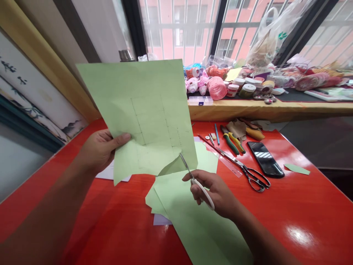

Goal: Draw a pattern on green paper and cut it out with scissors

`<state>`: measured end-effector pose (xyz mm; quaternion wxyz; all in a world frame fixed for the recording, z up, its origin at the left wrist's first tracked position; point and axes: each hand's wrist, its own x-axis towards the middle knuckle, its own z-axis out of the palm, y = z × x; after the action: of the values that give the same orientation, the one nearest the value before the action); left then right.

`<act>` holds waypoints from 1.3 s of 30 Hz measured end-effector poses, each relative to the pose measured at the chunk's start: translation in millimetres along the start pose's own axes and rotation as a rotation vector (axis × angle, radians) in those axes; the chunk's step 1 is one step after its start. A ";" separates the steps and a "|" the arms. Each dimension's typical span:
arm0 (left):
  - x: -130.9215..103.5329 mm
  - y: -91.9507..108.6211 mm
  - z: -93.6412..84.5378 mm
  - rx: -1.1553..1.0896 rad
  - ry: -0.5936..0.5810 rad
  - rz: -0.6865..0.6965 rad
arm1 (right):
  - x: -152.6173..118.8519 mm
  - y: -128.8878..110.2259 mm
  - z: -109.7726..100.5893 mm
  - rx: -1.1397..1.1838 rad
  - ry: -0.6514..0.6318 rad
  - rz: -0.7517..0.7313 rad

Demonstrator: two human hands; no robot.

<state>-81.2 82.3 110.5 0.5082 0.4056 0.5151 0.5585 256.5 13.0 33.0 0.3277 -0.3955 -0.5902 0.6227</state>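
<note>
My left hand (106,149) pinches the left edge of a light green paper sheet (149,88), thumb on the front. Pencil lines and small marks run down the sheet, which is held up and tilted. Its lower edge is cut and partly curled. In my right hand (208,187) is a pair of white-handled scissors (205,195), closed around the handle; the blades reach the sheet's lower right part at the cut. Below lie more green paper pieces (204,224) on the red table (124,221), one overlapping another.
To the right lie black-handled scissors (245,171), a phone (265,159), green-and-yellow pliers (233,140), a clear ruler (226,162), a blue pen (216,134) and a small green scrap (297,169). Jars (247,90) and yarn (217,87) crowd the windowsill behind.
</note>
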 end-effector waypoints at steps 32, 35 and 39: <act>-3.2 -2.1 1.3 -0.044 -0.110 -0.068 | -0.9 5.7 -1.6 0.061 0.021 -0.090; -3.9 -1.2 3.6 -0.049 -0.116 -0.068 | -0.7 6.4 -1.5 0.070 0.020 -0.106; -5.3 -1.4 5.5 -0.063 -0.121 -0.063 | -0.5 6.4 -1.8 0.071 0.029 -0.140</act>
<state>-74.8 77.9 110.2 0.5681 0.4061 0.4781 0.5328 258.7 12.8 26.7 0.3928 -0.3503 -0.5892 0.6130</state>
